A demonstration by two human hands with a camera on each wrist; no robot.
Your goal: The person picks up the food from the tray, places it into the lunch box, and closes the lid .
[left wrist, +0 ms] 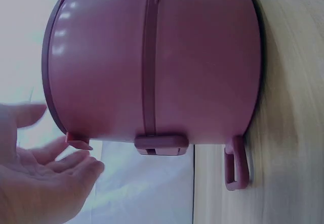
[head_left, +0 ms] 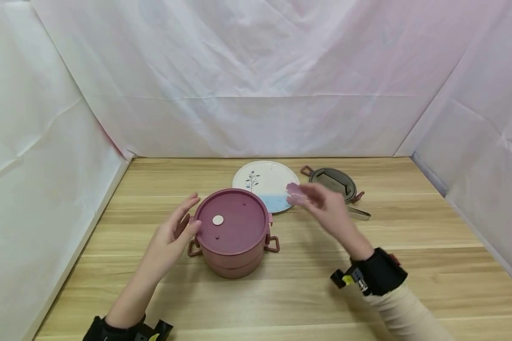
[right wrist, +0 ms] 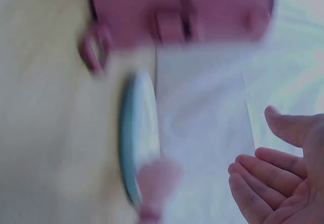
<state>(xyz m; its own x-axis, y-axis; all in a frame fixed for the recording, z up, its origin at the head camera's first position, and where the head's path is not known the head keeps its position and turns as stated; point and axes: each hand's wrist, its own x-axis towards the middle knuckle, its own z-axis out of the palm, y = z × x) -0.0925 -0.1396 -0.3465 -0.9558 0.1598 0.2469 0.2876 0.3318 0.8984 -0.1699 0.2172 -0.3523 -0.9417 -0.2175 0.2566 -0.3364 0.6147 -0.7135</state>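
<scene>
A mauve two-tier pot-like container point(head_left: 232, 258) stands on the table with its flat lid point(head_left: 243, 218) on. It has loop handles low down and side clips point(left wrist: 161, 145). My left hand point(head_left: 170, 239) is beside its left side, fingers spread, thumb tip at the lid's rim. In the left wrist view the loosely bent fingers point(left wrist: 63, 163) are close by the upper clip point(left wrist: 77, 140). My right hand point(head_left: 326, 208) is raised to the right of the container. In the right wrist view its fingers are extended with nothing between them. A pink lobed shape point(head_left: 294, 189) shows at its fingertips.
Behind the container lies a white and blue plate point(head_left: 260, 175) with a plant drawing. Right of it is a round dark dish point(head_left: 334, 182) with brown handles, and a metal utensil handle point(head_left: 360, 213) shows below. White cloth walls point(head_left: 256, 128) border the table.
</scene>
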